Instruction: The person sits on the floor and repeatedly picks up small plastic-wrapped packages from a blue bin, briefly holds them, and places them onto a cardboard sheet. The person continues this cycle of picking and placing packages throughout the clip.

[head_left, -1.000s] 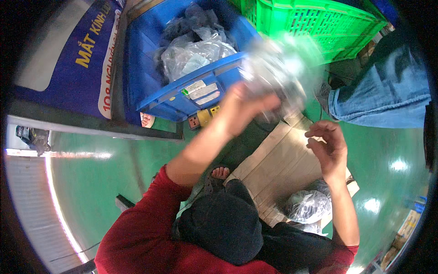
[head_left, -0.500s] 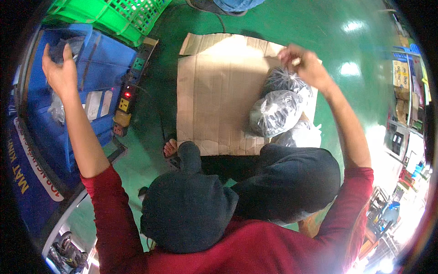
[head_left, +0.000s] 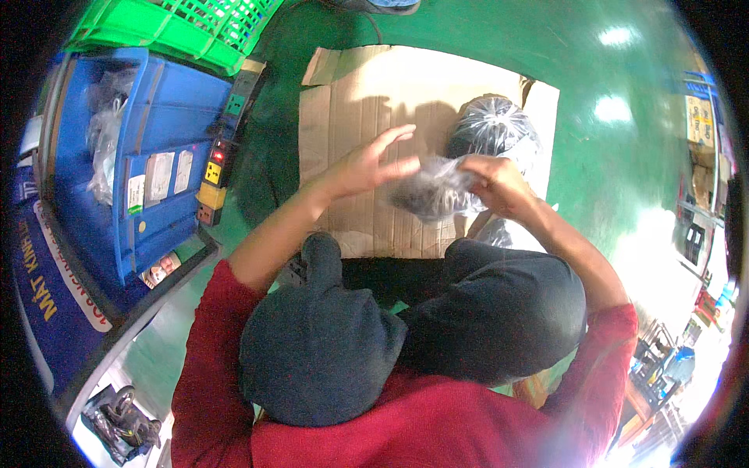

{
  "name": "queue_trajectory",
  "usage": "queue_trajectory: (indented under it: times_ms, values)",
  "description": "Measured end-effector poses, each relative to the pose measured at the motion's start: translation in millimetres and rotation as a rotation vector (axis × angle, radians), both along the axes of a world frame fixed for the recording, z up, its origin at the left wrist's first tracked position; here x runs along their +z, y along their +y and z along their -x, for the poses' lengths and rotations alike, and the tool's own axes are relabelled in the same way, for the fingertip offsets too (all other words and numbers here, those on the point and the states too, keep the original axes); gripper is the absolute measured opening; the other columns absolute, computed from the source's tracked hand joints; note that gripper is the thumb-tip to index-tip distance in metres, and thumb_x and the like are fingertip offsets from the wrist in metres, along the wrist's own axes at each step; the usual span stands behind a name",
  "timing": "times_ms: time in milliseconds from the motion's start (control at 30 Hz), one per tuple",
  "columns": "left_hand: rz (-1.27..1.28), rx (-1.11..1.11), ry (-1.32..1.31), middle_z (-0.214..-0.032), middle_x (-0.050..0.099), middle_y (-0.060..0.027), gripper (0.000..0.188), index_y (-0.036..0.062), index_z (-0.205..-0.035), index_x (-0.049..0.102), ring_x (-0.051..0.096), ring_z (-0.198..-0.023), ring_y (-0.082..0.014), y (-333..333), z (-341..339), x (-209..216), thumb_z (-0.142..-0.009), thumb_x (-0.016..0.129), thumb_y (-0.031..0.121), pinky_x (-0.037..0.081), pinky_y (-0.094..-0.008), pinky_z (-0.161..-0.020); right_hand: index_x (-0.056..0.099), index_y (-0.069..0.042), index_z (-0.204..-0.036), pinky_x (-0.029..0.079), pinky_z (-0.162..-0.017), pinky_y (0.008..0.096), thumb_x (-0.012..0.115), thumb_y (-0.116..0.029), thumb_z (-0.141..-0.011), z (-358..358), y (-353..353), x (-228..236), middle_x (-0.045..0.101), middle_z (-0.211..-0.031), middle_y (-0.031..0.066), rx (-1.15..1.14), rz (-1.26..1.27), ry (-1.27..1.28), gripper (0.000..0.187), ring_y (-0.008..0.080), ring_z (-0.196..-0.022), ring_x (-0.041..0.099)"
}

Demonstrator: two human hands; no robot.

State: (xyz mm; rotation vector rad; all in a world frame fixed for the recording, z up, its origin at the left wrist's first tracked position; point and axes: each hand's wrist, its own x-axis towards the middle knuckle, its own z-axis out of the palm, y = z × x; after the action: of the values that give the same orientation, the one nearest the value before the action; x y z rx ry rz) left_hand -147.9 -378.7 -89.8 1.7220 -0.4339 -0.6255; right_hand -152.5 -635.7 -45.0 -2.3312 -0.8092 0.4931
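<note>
My right hand (head_left: 503,186) is closed on the gathered top of a clear plastic bag (head_left: 434,195) with dark contents, which tilts over the cardboard sheet (head_left: 343,117). Motion blurs this bag, and I cannot make out what fills it. Just left of it, my left hand (head_left: 365,168) is open, its thumb and fingers spread toward the bag. Beyond my right hand, a rounded knotted bag (head_left: 493,125) of dark contents rests on the cardboard. Part of another clear bag (head_left: 496,232) shows below my right wrist, close to my knee.
At left stands a blue plastic bin (head_left: 168,101) with clear bags inside, and a green crate (head_left: 211,31) is behind it. A power strip (head_left: 212,173) with a red light runs along the bin's side. Shelving (head_left: 702,156) lines the far right.
My left hand has come from over the blue bin to the cardboard. My right hand has moved nearer, from the far bag's top to the near bag, now gripped and tilted leftward.
</note>
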Motion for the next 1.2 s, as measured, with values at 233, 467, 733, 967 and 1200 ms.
queue_trajectory:
  times_ms: [233,467,733,967,1200]
  values:
    - [1.208,0.451,0.971,-0.126,0.044,-0.0115,0.075,0.0061,-0.126,0.038,0.044,-0.113,-0.0254,27.2,-19.7,34.0,-0.080,0.027,0.064,0.031,-0.0411,-0.098,0.057,-0.002,-0.095,0.040,-0.074,0.0217,0.060,-0.008,-0.079,-53.0,50.3,66.0,0.059,-0.090,0.0017,-0.536,-0.669,0.512,0.017,0.0081,-0.080,0.052]
    - [1.287,0.462,0.862,-0.129,0.041,-0.0076,0.087,0.0121,-0.126,0.040,0.036,-0.119,-0.0267,76.1,-16.6,75.7,-0.067,0.034,0.077,0.024,-0.0415,-0.100,0.055,0.002,-0.099,0.040,-0.072,0.0211,0.059,-0.009,-0.080,-75.1,105.1,96.3,0.060,-0.086,0.0024,-0.597,-0.847,0.568,0.022,0.0074,-0.077,0.052]
    - [1.377,0.362,0.564,-0.126,0.044,-0.0054,0.082,0.0104,-0.125,0.040,0.039,-0.118,-0.0233,111.2,6.1,78.9,-0.070,0.040,0.071,0.026,-0.0414,-0.099,0.057,-0.002,-0.095,0.041,-0.073,0.0231,0.058,-0.006,-0.079,-75.8,134.1,109.7,0.061,-0.089,0.0028,-0.523,-0.818,0.497,0.017,0.0092,-0.078,0.053]
    - [1.095,0.497,0.421,-0.118,0.049,-0.0069,0.051,0.0076,-0.122,0.040,0.046,-0.110,-0.0214,122.9,18.1,81.8,-0.080,0.060,0.027,0.033,-0.0367,-0.095,0.057,-0.002,-0.090,0.039,-0.067,0.0215,0.063,-0.009,-0.077,-54.9,166.7,128.1,0.059,-0.082,0.0010,-0.472,-0.844,0.579,0.016,0.0073,-0.072,0.050]
    - [1.052,0.564,0.378,-0.113,0.051,-0.0046,0.044,0.0080,-0.121,0.041,0.048,-0.106,-0.0192,109.4,13.2,108.1,-0.082,0.058,0.020,0.036,-0.0340,-0.092,0.057,-0.002,-0.087,0.040,-0.066,0.0215,0.062,-0.007,-0.078,-52.5,156.1,138.3,0.059,-0.080,0.0013,-0.501,-0.869,0.477,0.012,0.0070,-0.071,0.050]
